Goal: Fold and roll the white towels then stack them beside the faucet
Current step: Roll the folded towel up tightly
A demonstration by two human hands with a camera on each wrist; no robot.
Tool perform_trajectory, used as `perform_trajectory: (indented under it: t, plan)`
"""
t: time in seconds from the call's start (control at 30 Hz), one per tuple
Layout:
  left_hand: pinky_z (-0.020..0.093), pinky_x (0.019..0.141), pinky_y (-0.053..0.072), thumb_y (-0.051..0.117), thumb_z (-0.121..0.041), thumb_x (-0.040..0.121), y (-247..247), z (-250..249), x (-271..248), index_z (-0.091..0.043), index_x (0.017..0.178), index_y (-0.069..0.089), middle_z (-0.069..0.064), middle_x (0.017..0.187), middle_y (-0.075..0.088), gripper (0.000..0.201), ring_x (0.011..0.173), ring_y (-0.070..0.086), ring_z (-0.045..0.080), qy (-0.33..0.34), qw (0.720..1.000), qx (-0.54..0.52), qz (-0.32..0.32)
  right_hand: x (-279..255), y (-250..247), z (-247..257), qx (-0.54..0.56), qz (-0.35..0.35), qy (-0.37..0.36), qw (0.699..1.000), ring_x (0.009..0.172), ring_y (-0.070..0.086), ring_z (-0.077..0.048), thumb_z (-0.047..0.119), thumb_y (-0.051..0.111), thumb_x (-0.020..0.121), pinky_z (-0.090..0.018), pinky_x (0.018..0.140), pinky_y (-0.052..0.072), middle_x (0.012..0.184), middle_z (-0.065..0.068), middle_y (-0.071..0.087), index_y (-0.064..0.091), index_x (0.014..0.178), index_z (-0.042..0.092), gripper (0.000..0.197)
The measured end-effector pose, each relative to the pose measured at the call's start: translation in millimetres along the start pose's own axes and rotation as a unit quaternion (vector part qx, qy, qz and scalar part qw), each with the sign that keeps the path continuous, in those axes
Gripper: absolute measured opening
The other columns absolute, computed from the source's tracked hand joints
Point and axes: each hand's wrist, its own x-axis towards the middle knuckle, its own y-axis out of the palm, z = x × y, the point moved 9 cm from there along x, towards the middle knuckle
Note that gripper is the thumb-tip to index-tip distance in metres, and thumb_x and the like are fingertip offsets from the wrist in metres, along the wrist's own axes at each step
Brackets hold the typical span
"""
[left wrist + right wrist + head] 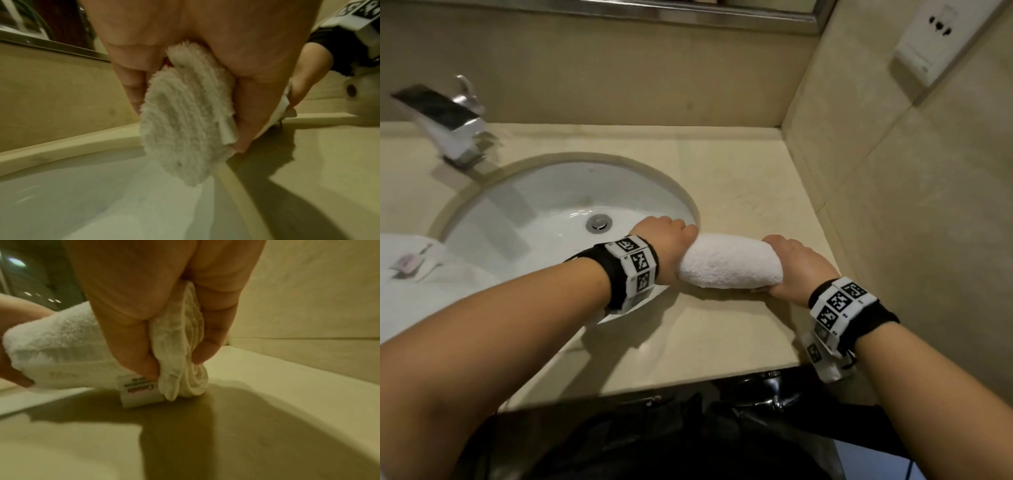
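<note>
The rolled white terry towel (726, 262) lies crosswise on the beige stone countertop (722, 335), just right of the oval white basin (524, 205), with its left end overhanging the basin rim. The left hand (671, 246) grips that left end, fingers curled over the far side and thumb on the near side. The right hand (796, 270) grips the right end the same way, pinching the layers together.

Procedure for the step in hand, judged as carrying the finished roll to its stacking place:
- Keep even pressure on both ends so the spiral does not loosen
- Keep the loose outer edge underneath, so the roll's own weight holds it shut when set down
- Move the roll level toward the chrome block-shaped faucet (448, 123), which stands well apart, across the basin at upper left
- Set it on bare counter beside the faucet, clear of the basin rim

View differences: the head view alone shows the faucet and the flat white cloth with a label (410, 263) at the left edge. The left wrist view alone shows the spiral end face. The right wrist view alone shows the compressed layers and the white printed care tag (139, 392) hanging under the roll, touching the counter
</note>
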Motion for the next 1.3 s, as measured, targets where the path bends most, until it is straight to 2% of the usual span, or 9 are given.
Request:
perform_trajectory:
  t: [0.17, 0.33, 0.57, 0.63, 0.7, 0.77, 0.83, 1.03, 1.3]
  plan:
    - [0.039, 0.083, 0.05, 0.065, -0.037, 0.069, -17, 56, -70, -0.02, 0.119, 0.04, 0.004, 0.112, 0.055, 0.059, 0.1, 0.055, 0.026, -0.083, 0.996, 0.001, -0.014, -5, -28, 88, 0.001, -0.008, -0.101, 0.995, 0.084, 0.061, -0.025, 0.056, 0.069, 0.06, -0.028, 0.063, 0.042, 0.101, -0.003, 0.06, 0.038, 0.115, 0.033, 0.068]
    - [0.034, 0.081, 0.048, 0.066, -0.04, 0.065, -37, 138, -148, -0.023, 0.117, 0.043, 0.004, 0.111, 0.057, 0.059, 0.1, 0.057, 0.027, -0.159, 0.987, 0.015, -0.027, 2, -53, 204, 0.009, -0.033, -0.191, 0.981, 0.086, 0.061, -0.025, 0.048, 0.076, 0.06, -0.028, 0.063, 0.042, 0.101, -0.002, 0.06, 0.04, 0.119, 0.03, 0.071]
    - [0.031, 0.079, 0.043, 0.064, -0.042, 0.064, -41, 299, -242, -0.024, 0.113, 0.046, 0.003, 0.107, 0.059, 0.055, 0.097, 0.058, 0.026, -0.249, 0.967, 0.049, -0.027, 60, -55, 397, 0.009, -0.034, -0.268, 0.963, 0.083, 0.062, -0.025, 0.045, 0.074, 0.063, -0.029, 0.061, 0.043, 0.1, -0.002, 0.063, 0.041, 0.119, 0.027, 0.067]
    - [0.035, 0.087, 0.044, 0.063, -0.04, 0.068, -38, 351, -260, -0.022, 0.117, 0.043, 0.004, 0.11, 0.058, 0.057, 0.099, 0.056, 0.027, -0.26, 0.963, 0.068, -0.034, 85, -51, 452, 0.019, -0.026, -0.27, 0.962, 0.081, 0.063, -0.025, 0.041, 0.073, 0.065, -0.03, 0.061, 0.048, 0.098, -0.004, 0.064, 0.041, 0.119, 0.025, 0.066]
    - [0.041, 0.105, 0.035, 0.065, -0.04, 0.068, -32, 403, -270, -0.019, 0.128, 0.037, 0.005, 0.119, 0.054, 0.069, 0.109, 0.052, 0.027, -0.27, 0.959, 0.083, -0.034, 112, -49, 502, 0.036, -0.023, -0.269, 0.962, 0.083, 0.064, -0.026, 0.037, 0.074, 0.066, -0.033, 0.067, 0.053, 0.1, -0.007, 0.064, 0.041, 0.12, 0.023, 0.065]
    - [0.041, 0.112, 0.023, 0.068, -0.041, 0.067, -28, 442, -271, -0.017, 0.134, 0.032, 0.005, 0.125, 0.05, 0.08, 0.116, 0.048, 0.026, -0.279, 0.955, 0.088, -0.041, 134, -49, 542, 0.032, -0.036, -0.268, 0.962, 0.089, 0.063, -0.029, 0.038, 0.074, 0.067, -0.033, 0.071, 0.052, 0.103, -0.008, 0.061, 0.041, 0.118, 0.021, 0.063]
    - [0.039, 0.112, 0.021, 0.068, -0.036, 0.068, -26, 484, -265, -0.017, 0.134, 0.031, 0.005, 0.126, 0.049, 0.079, 0.117, 0.047, 0.025, -0.291, 0.951, 0.088, -0.054, 162, -50, 576, 0.037, -0.051, -0.253, 0.965, 0.092, 0.06, -0.03, 0.036, 0.074, 0.069, -0.033, 0.072, 0.05, 0.103, -0.009, 0.058, 0.04, 0.117, 0.021, 0.061]
    - [0.035, 0.1, 0.034, 0.065, -0.019, 0.071, 5, 586, -228, -0.016, 0.129, 0.034, 0.006, 0.123, 0.049, 0.066, 0.115, 0.045, 0.026, -0.344, 0.936, 0.039, -0.063, 247, -35, 635, 0.035, -0.058, -0.186, 0.98, 0.097, 0.057, -0.033, 0.027, 0.071, 0.075, -0.037, 0.078, 0.048, 0.111, -0.012, 0.054, 0.038, 0.121, 0.018, 0.057]
    - [0.04, 0.104, 0.028, 0.045, -0.009, 0.083, 54, 635, -177, -0.008, 0.137, 0.027, 0.016, 0.133, 0.039, 0.056, 0.123, 0.037, 0.033, -0.358, 0.932, 0.0, -0.062, 328, -6, 647, 0.024, -0.036, -0.12, 0.992, 0.109, 0.048, -0.037, 0.015, 0.058, 0.081, -0.039, 0.084, 0.045, 0.124, -0.014, 0.043, 0.031, 0.132, 0.02, 0.058]
